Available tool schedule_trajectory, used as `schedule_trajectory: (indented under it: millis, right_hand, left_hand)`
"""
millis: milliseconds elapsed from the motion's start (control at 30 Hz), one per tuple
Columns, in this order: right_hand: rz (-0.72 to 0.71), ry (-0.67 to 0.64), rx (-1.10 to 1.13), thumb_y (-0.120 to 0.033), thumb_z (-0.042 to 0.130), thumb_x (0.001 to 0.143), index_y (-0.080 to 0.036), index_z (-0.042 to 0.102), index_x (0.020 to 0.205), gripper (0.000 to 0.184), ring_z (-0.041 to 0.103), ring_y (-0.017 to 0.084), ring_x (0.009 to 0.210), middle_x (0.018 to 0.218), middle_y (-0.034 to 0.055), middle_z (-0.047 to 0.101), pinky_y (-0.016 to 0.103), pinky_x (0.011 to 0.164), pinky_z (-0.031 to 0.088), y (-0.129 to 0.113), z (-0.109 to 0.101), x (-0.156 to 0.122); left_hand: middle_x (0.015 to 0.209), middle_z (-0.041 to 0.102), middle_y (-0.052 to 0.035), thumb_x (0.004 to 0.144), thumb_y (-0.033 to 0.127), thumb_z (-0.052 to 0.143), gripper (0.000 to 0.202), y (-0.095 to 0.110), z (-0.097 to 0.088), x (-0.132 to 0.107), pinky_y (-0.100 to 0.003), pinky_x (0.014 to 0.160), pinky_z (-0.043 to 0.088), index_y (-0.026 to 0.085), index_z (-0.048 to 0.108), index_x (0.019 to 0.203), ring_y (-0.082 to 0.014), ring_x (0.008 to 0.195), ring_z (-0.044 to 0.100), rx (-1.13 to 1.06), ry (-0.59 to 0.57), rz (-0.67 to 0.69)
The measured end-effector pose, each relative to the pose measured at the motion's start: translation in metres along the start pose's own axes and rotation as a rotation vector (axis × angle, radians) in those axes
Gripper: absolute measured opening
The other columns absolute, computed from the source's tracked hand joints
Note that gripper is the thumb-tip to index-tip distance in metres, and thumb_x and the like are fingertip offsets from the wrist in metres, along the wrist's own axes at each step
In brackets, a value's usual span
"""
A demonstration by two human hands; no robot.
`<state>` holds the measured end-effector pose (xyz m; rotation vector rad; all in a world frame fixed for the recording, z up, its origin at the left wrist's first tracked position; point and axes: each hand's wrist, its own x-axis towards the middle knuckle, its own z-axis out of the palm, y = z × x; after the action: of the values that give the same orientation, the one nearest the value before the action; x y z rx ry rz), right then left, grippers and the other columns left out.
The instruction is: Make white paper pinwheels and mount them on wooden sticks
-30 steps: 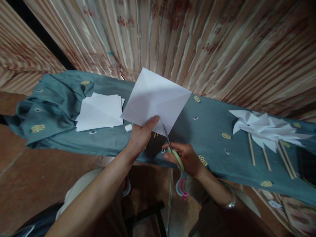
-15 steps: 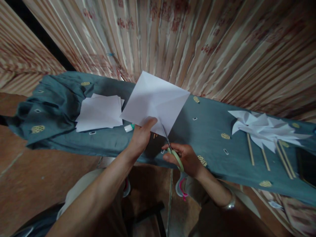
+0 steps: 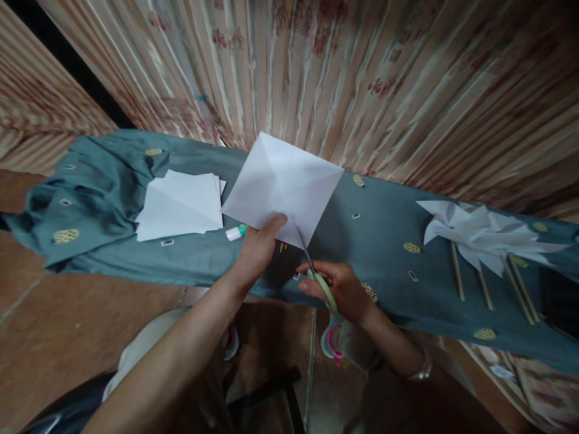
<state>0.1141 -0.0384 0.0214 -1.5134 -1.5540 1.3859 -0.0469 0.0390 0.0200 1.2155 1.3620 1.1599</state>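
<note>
My left hand (image 3: pixel 259 248) pinches the creased white paper square (image 3: pixel 283 181), lowered slightly; right hand (image 3: pixel 344 292) clasps green-handled scissors (image 3: pixel 318 277) beneath.

We count one creased square sheet (image 3: pixel 283 181), one pair of scissors (image 3: pixel 322 288), one glue stick (image 3: pixel 236 232) and one teal cloth (image 3: pixel 384 241). We count four wooden sticks (image 3: pixel 456 271) under the overlapping paper pinwheels (image 3: pixel 479 235), whose own number we cannot tell, and one loose pile of white sheets (image 3: pixel 181 205), too overlapped to count.
</note>
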Motion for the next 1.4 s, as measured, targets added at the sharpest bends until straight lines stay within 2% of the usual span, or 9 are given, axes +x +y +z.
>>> schedule_trajectory:
  millis: [100, 233, 433, 800, 1033, 1400]
  right_hand:
    - [0.010, -0.003, 0.041, -0.052, 0.068, 0.069, -0.016, 0.069, 0.087, 0.040, 0.052, 0.011, 0.054, 0.060, -0.0011, 0.060, 0.022, 0.051, 0.039, 0.001, 0.001, 0.001]
    - [0.007, 0.002, 0.040, -0.050, 0.068, 0.070, -0.017, 0.070, 0.087, 0.038, 0.053, 0.012, 0.054, 0.059, -0.0009, 0.060, 0.023, 0.051, 0.041, 0.004, 0.001, 0.001]
    - [-0.011, 0.007, 0.049, -0.050, 0.069, 0.070, -0.017, 0.069, 0.086, 0.037, 0.054, 0.012, 0.054, 0.060, -0.0003, 0.062, 0.023, 0.052, 0.043, 0.007, 0.002, 0.002]
    - [0.001, 0.013, 0.075, -0.048, 0.072, 0.068, -0.017, 0.069, 0.084, 0.035, 0.053, 0.011, 0.053, 0.060, -0.0011, 0.062, 0.023, 0.052, 0.043, 0.009, 0.003, 0.003]
    - [0.025, 0.025, 0.093, -0.049, 0.073, 0.066, -0.017, 0.067, 0.081, 0.035, 0.049, 0.010, 0.051, 0.057, -0.0025, 0.057, 0.023, 0.050, 0.041, 0.007, 0.004, 0.003]
    - [0.038, 0.016, 0.093, -0.049, 0.072, 0.067, -0.018, 0.067, 0.081, 0.035, 0.050, 0.010, 0.051, 0.058, -0.0023, 0.058, 0.022, 0.049, 0.043, 0.009, 0.005, 0.003]
  left_hand:
    - [0.096, 0.069, -0.0082, 0.071, 0.037, 0.057, 0.025, 0.009, 0.001, -0.003, -0.039, 0.088, 0.046, 0.017, 0.063, 0.084, -0.0263, 0.095, 0.062, -0.071, 0.013, -0.061]
    - [0.093, 0.069, -0.0071, 0.069, 0.037, 0.059, 0.023, 0.019, 0.001, -0.005, -0.038, 0.092, 0.044, 0.017, 0.061, 0.078, -0.0252, 0.095, 0.061, -0.054, 0.014, -0.091]
    - [0.097, 0.069, -0.0082, 0.067, 0.035, 0.062, 0.025, 0.017, 0.002, -0.004, -0.039, 0.094, 0.043, 0.015, 0.061, 0.083, -0.0252, 0.097, 0.061, -0.148, 0.041, -0.088]
    - [0.099, 0.069, -0.0096, 0.068, 0.033, 0.063, 0.022, 0.016, 0.002, -0.003, -0.039, 0.094, 0.044, 0.016, 0.062, 0.080, -0.0265, 0.099, 0.061, -0.185, 0.051, -0.096]
    - [0.103, 0.070, -0.0098, 0.072, 0.028, 0.057, 0.010, 0.028, 0.000, -0.005, -0.036, 0.093, 0.045, 0.018, 0.060, 0.071, -0.0261, 0.101, 0.060, -0.090, 0.011, -0.092]
    - [0.103, 0.069, -0.0105, 0.069, 0.032, 0.060, 0.020, 0.014, 0.001, -0.002, -0.040, 0.094, 0.044, 0.017, 0.062, 0.082, -0.0268, 0.101, 0.061, -0.163, 0.024, -0.077]
